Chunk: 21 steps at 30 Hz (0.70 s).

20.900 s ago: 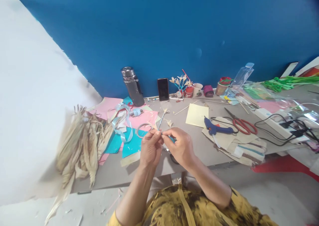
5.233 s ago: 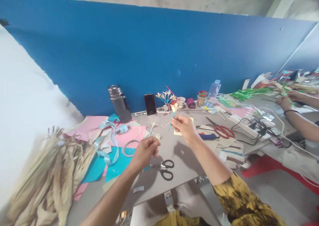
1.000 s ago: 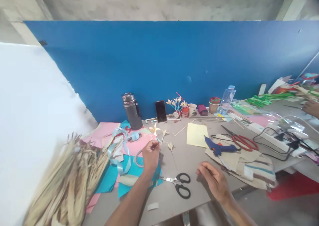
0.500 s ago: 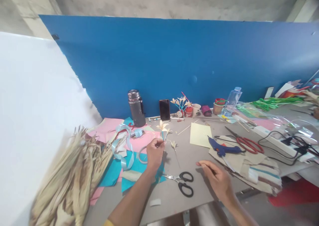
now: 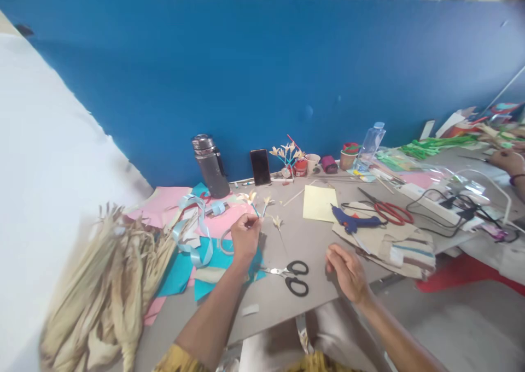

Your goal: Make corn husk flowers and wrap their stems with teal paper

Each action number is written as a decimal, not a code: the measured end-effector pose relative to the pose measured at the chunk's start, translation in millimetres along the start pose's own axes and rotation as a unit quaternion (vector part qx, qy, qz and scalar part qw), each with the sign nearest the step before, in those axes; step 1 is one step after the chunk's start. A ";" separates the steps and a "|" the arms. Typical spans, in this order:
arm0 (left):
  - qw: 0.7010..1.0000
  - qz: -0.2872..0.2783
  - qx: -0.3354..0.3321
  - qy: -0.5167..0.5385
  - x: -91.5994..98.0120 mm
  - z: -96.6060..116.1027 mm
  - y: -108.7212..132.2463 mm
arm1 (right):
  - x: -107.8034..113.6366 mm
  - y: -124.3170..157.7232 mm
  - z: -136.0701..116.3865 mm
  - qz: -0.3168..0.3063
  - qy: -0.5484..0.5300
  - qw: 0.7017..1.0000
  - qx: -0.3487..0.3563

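My left hand (image 5: 245, 239) is closed in a pinch on the stems of small cream husk flowers (image 5: 248, 198), one with a blue stem. Another cream flower (image 5: 278, 222) on a thin stem lies on the table just right of those fingers. Over the table's front part, my right hand (image 5: 348, 271) is closed with its fingers curled together; whether anything is inside is hidden. Between the hands lie black-handled scissors (image 5: 296, 278), blades pointing left. A blue glue gun (image 5: 355, 220) rests on a cardboard piece beyond my right hand.
Dried corn husks (image 5: 102, 284) are heaped at left, beside blue paper (image 5: 176, 273) and light-blue ribbon (image 5: 205, 251). A flask (image 5: 211, 167), phone (image 5: 260, 167) and finished flowers (image 5: 287, 156) stand along the back. Red-handled scissors (image 5: 394, 213), a power strip (image 5: 430, 203) and another person's hand (image 5: 506, 161) are at right.
The view has tilted down and turned slightly right. My right hand's fingers have curled in more. The held flowers have spread apart, one leaning left; my left hand keeps its pinch.
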<state>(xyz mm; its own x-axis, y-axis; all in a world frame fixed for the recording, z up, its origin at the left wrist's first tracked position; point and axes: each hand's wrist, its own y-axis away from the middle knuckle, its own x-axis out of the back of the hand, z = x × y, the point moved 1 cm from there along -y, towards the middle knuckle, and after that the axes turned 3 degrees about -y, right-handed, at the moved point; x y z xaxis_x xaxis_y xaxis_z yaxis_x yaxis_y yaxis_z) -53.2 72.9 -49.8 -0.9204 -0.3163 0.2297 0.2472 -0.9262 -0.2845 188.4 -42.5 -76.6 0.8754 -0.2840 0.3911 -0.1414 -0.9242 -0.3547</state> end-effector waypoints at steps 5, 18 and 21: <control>0.999 0.016 0.018 0.032 1.1 -0.6 -4.8 | -5.2 -2.1 6.1 -0.003 0.005 1.000 -0.018; 0.995 -0.009 0.072 0.070 -0.7 10.1 -2.9 | -66.9 -86.1 -48.5 -0.199 0.289 0.935 -0.050; 0.995 -0.016 0.065 0.073 -0.9 10.4 -2.5 | -78.6 -95.1 -41.3 -0.194 0.273 0.940 -0.070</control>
<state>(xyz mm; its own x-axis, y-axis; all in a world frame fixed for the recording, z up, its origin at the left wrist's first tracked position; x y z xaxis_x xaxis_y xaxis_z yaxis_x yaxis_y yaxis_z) -49.8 73.4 -39.6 -0.9601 -0.2627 0.0960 0.2465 -0.9569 -0.1537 113.9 57.2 -38.5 0.5116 0.0285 0.8588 0.0470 -0.9989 0.0051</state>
